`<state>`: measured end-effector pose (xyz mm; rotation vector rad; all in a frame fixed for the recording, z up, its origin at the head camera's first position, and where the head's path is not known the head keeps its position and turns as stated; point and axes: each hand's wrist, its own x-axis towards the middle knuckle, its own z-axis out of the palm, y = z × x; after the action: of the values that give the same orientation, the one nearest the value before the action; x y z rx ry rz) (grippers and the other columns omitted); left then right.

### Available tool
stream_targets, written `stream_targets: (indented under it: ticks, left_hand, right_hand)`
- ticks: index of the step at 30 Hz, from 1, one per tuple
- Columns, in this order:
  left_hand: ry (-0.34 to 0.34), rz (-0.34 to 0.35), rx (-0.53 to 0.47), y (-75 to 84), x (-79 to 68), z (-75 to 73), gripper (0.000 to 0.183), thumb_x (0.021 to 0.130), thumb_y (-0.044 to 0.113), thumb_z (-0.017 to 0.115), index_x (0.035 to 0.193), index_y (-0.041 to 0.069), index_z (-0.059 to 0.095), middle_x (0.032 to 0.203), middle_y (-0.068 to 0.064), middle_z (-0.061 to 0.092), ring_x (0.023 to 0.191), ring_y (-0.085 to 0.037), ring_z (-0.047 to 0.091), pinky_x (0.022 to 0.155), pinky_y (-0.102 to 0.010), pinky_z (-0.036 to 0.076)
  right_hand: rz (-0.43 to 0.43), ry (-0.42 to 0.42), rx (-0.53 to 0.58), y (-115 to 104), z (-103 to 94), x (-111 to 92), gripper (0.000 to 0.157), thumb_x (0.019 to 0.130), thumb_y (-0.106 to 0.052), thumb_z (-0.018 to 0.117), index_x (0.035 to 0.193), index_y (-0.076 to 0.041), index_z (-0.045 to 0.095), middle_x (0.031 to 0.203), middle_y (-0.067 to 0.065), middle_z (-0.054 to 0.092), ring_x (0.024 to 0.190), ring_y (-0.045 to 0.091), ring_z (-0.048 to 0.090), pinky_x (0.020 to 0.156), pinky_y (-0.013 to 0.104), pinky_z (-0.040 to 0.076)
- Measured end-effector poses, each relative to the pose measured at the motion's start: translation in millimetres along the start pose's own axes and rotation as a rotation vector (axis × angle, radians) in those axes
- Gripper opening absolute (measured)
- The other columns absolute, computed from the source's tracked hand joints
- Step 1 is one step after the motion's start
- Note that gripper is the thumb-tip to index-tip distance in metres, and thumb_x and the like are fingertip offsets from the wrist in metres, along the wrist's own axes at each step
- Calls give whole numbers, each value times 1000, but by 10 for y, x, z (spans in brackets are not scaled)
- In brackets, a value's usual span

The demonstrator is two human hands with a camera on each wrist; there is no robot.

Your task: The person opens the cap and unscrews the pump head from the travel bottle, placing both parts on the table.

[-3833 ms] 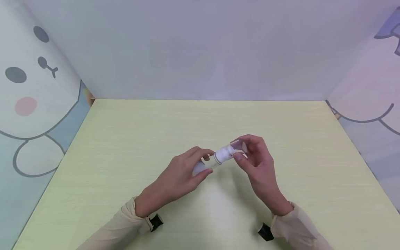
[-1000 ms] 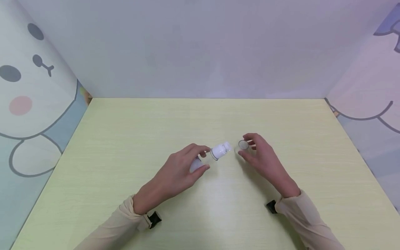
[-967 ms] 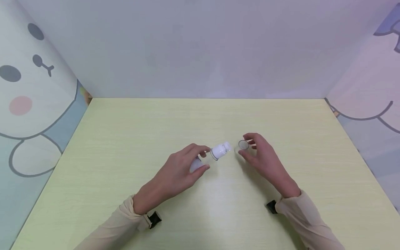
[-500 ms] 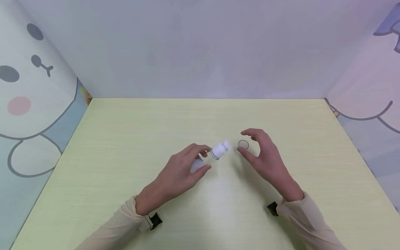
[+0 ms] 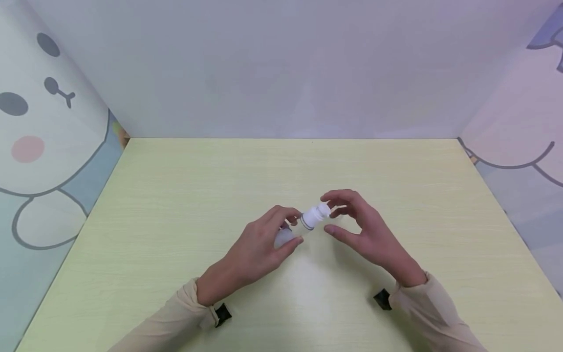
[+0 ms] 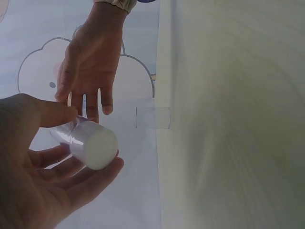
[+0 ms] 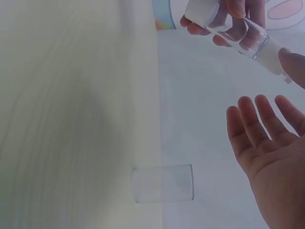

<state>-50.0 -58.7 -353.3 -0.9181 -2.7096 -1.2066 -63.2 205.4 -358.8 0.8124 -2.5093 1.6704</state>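
My left hand (image 5: 261,247) holds a small pump bottle (image 5: 313,216) tilted above the table, thumb on one side and fingers on the other. The bottle has a clear body, a frosted white base and a white top aimed up and right. In the left wrist view its round base (image 6: 101,148) faces the camera. My right hand (image 5: 365,230) is beside the white top, fingers spread in a loose curve with nothing held; its thumb seems very near the top. A clear cylindrical cap (image 7: 163,184) stands on the table by the right hand, hidden behind that hand in the head view.
The pale wooden table (image 5: 198,181) lies beneath both hands. A plain pale wall (image 5: 286,73) rises along its far edge. Side panels with cartoon animals (image 5: 53,161) flank it left and right. A black device (image 5: 382,299) is worn under each wrist.
The right hand pulled the clear cap off the bottle, set it on the table and let go. It has since moved left to the bottle's white top. The left hand keeps its hold.
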Motion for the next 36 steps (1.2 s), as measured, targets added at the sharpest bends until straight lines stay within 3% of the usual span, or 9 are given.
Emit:
stream_targets:
  ticks: [8, 15, 22, 29, 36]
  left_hand:
    - [14, 35, 4, 11, -10, 29, 46, 92, 21, 82, 131, 13, 57, 119, -1, 65, 99, -12, 68, 78, -27, 58]
    - [31, 64, 15, 3, -17, 75, 46, 92, 21, 82, 128, 13, 56, 118, 1, 63, 98, -11, 66, 76, -24, 57]
    - [34, 67, 11, 16, -22, 80, 44, 91, 23, 83, 126, 12, 59, 116, -1, 63, 97, -11, 66, 75, -23, 56]
    - [42, 95, -68, 12, -22, 29, 43, 88, 22, 86, 127, 16, 70, 111, -1, 66, 90, -9, 66, 76, -20, 58]
    - [-39, 92, -196, -8, -11, -44, 43, 86, 21, 87, 128, 18, 74, 109, 6, 66, 93, -8, 65, 75, -19, 56]
  right_hand:
    - [-4, 7, -29, -50, 93, -26, 53, 89, 3, 79, 136, -11, 57, 116, -1, 67, 95, 11, 66, 84, 25, 60]
    - [25, 24, -15, -101, 175, -40, 40, 90, 0, 79, 123, -13, 61, 110, 0, 68, 93, 9, 68, 81, 26, 62]
    - [-4, 46, -36, -132, 209, -50, 39, 88, 3, 80, 118, -11, 61, 109, -4, 65, 87, 7, 65, 77, 23, 60]
    - [-77, 28, -36, -136, 188, -74, 39, 88, 6, 78, 118, -12, 61, 106, -4, 63, 89, 7, 62, 80, 22, 59]
    - [-130, -17, -59, -144, 152, -92, 43, 85, 8, 80, 118, -13, 62, 107, -4, 67, 93, 6, 63, 80, 20, 58]
